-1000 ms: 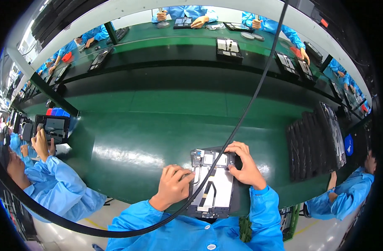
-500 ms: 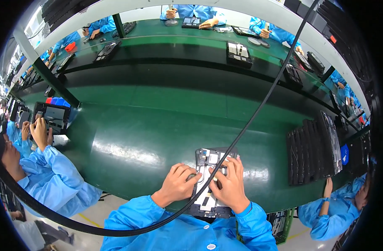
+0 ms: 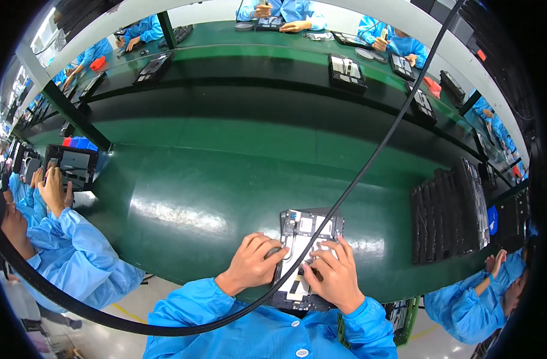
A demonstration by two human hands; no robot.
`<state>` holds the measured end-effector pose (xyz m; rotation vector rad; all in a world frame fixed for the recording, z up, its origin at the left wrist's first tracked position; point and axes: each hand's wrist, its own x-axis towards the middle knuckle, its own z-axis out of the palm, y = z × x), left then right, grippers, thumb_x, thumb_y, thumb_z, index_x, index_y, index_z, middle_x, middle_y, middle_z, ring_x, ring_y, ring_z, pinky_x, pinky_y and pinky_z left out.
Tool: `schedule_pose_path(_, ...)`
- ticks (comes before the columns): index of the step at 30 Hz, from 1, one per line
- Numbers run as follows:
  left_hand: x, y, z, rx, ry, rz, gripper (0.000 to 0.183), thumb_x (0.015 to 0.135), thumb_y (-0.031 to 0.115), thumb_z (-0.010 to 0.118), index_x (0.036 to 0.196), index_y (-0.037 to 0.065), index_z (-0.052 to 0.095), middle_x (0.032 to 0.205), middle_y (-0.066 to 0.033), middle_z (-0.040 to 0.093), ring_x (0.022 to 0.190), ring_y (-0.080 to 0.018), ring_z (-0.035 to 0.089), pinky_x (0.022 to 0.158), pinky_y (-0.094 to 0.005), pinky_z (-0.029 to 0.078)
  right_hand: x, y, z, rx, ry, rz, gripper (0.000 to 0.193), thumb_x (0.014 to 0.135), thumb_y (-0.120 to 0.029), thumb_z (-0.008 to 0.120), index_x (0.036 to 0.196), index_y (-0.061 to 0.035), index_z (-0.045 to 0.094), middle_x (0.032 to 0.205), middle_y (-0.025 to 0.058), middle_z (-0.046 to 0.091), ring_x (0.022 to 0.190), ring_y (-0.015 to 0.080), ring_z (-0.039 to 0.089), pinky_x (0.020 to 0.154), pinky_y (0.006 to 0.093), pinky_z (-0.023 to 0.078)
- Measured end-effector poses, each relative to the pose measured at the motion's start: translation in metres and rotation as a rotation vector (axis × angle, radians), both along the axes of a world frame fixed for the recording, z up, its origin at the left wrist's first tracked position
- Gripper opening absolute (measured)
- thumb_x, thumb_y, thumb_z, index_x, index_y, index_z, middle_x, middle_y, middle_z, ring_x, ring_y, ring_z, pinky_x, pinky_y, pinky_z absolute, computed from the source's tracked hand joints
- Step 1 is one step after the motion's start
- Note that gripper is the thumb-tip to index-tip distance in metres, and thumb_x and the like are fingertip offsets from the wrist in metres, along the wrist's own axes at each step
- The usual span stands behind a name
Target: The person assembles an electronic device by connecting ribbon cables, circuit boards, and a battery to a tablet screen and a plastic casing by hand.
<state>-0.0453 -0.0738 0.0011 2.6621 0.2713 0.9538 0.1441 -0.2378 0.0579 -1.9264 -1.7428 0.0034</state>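
An opened tablet-like device [image 3: 294,248] lies on the green bench close to my body, its black frame, white panels and small circuit parts showing. My left hand [image 3: 252,263] is closed at its left edge, fingers curled, thumb and forefinger at the rim. Over its right half rests my right hand [image 3: 336,272], fingers bent above the white panels. The right thumb and forefinger come close together near the middle, and what lies between them is too small to make out. A black cable [image 3: 339,200] crosses the view in front of the device and covers a strip of it.
A row of upright black device parts [image 3: 444,218] stands at the right. Co-workers in blue sit left, right and opposite, one holding an open device [image 3: 76,164]. A raised shelf [image 3: 225,78] carries more devices, and a green crate [image 3: 410,320] sits below the bench edge.
My right hand has shifted slightly right and down, its fingers drawn back from the device's middle. My left hand stays put. At right, a co-worker's hand has left the stacked parts.
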Motion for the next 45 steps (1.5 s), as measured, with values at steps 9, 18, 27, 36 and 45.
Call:
schedule_pose_path(9, -0.007, 0.0, -0.002, -0.038, -0.038, -0.03, 0.049, 0.068, 0.0, 0.076, 0.114, 0.014, 0.085, 0.113, -0.0044, 0.071, 0.104, -0.0252, 0.066, 0.104, -0.0493, 0.055, 0.007, -0.003, 0.016, -0.029, 0.157, 0.147, 0.021, 0.085, -0.021, 0.089, 0.077, -0.0087, 0.074, 0.086, 0.0022, 0.074, 0.1, 0.0268, 0.073, 0.099, 0.0469, 0.055)
schedule_pose_path(18, -0.03, 0.004, -0.001, -0.019, -0.091, -0.234, 0.044, 0.065, 0.005, 0.077, 0.108, 0.012, 0.084, 0.104, -0.0028, 0.076, 0.094, -0.0236, 0.07, 0.095, -0.0425, 0.058, 0.017, 0.014, 0.036, -0.316, 0.053, 0.179, 0.018, 0.086, -0.027, 0.086, 0.085, -0.0105, 0.079, 0.088, 0.0044, 0.075, 0.085, 0.0256, 0.068, 0.077, 0.0401, 0.051)
schedule_pose_path(27, -0.038, 0.008, 0.008, 0.103, 0.003, -0.406, 0.031, 0.077, 0.015, 0.077, 0.105, 0.004, 0.079, 0.104, -0.0072, 0.076, 0.094, -0.025, 0.071, 0.092, -0.0399, 0.06, 0.01, 0.037, 0.021, -0.312, -0.077, 0.441, 0.014, 0.089, -0.023, 0.077, 0.092, -0.0097, 0.077, 0.09, 0.0042, 0.07, 0.101, 0.0254, 0.066, 0.094, 0.0427, 0.05)
schedule_pose_path(36, -0.028, 0.027, 0.012, 0.19, -0.012, -0.566, 0.027, 0.079, 0.014, 0.077, 0.104, 0.003, 0.078, 0.102, -0.0058, 0.073, 0.09, -0.0217, 0.071, 0.088, -0.037, 0.063, 0.008, 0.059, 0.007, -0.159, 0.042, 0.481, 0.01, 0.085, -0.014, 0.082, 0.089, -0.0076, 0.075, 0.087, 0.0058, 0.069, 0.102, 0.0271, 0.066, 0.099, 0.0427, 0.048)
schedule_pose_path(45, -0.021, 0.031, 0.005, 0.214, -0.091, -0.606, 0.03, 0.076, 0.022, 0.071, 0.097, 0.0, 0.075, 0.099, -0.0106, 0.073, 0.09, -0.0253, 0.072, 0.087, -0.0387, 0.061, 0.007, 0.057, -0.001, -0.02, 0.109, 0.349, 0.01, 0.084, -0.014, 0.083, 0.086, -0.0084, 0.074, 0.084, 0.0056, 0.066, 0.094, 0.0273, 0.065, 0.093, 0.0425, 0.049)
